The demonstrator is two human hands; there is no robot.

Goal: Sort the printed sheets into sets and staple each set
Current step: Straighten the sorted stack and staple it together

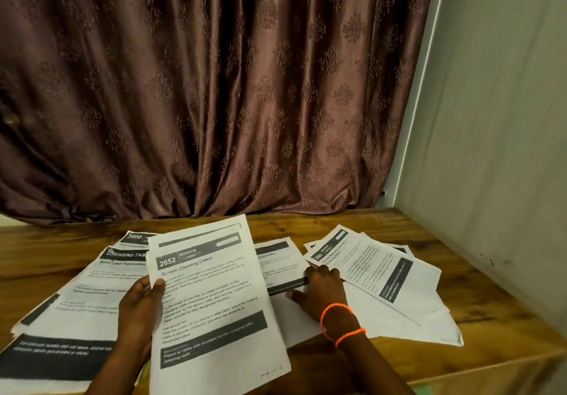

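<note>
My left hand (139, 308) grips a printed sheet (214, 302) headed "2652 Screen Cleaning Check" by its left edge, thumb on the front, lifted above the table. My right hand (320, 290) rests with fingers spread on a sheet lying flat in the middle (280, 259), fingertips at the edge of the right-hand pile. That pile (383, 275) is topped by a sheet numbered 3565 and fans out over blank sheets. On the left lies another pile (79, 296), its top sheet headed "Dressing Table". No stapler is in view.
The wooden table (478, 299) ends at a front edge near the lower right. A brown patterned curtain (214, 88) hangs behind the table. A pale wall (497, 118) closes off the right side. An orange band circles my right wrist.
</note>
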